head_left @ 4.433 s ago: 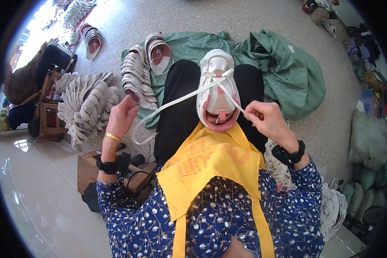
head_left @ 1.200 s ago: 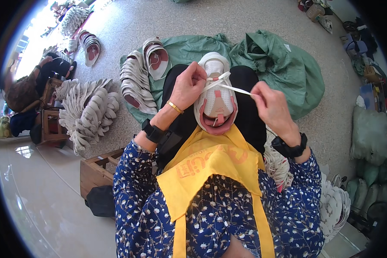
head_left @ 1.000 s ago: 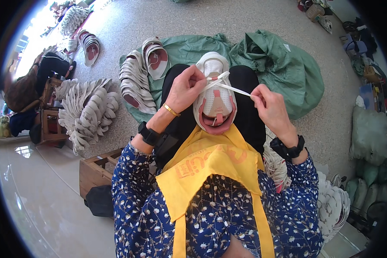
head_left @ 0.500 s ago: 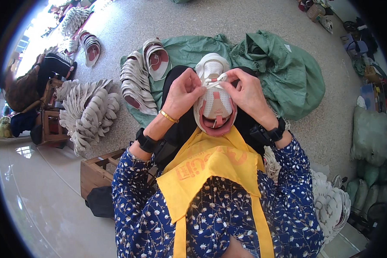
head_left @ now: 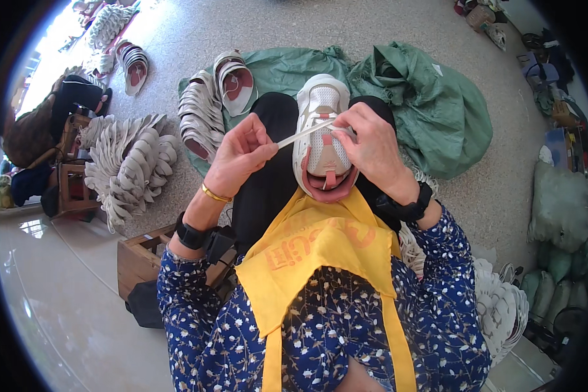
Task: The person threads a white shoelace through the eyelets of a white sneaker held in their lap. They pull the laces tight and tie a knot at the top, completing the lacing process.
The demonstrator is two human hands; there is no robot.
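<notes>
White sneaker (head_left: 321, 130) rests on our lap; our left hand (head_left: 242, 153) pinches its lace (head_left: 304, 134), our right hand (head_left: 370, 145) grips its side, green sacks (head_left: 431, 104) behind.

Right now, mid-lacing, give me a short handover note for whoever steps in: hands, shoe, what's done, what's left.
Left hand: pinching the white lace, pulled out taut to the left.
Right hand: on the shoe, steadying its upper.
Shoe: white, pink lining, toe pointing away, on the lap above the yellow apron.
Done: lace is threaded across the upper.
Left: no bow or knot visible; lace end still free.
</notes>
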